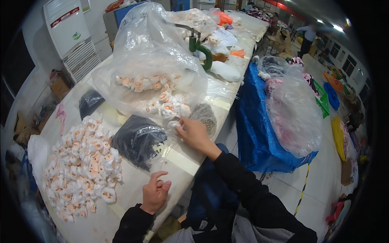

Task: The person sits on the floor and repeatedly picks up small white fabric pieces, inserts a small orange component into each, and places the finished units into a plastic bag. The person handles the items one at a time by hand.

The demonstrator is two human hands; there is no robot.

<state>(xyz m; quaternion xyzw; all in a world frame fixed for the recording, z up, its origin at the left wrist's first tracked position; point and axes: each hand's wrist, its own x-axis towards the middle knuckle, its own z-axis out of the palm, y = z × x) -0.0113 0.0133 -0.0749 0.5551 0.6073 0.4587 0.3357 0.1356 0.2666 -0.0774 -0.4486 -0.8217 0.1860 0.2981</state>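
Some white puffs (152, 84) are already in the clear bag (139, 44); a large pile (87, 164) remains outside. The right hand (195, 132) pinches one puff (173, 124) (the left hand (155, 192) is empty).

tbl (127, 196): puffs (85, 166) L | granule bag (135, 139) ctr | tarp (253, 121) beyond R edge

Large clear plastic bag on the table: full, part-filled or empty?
Part-filled. White-and-peach puffy pieces show in the lower part of the bag; its upper film looks slack, with none visible there.
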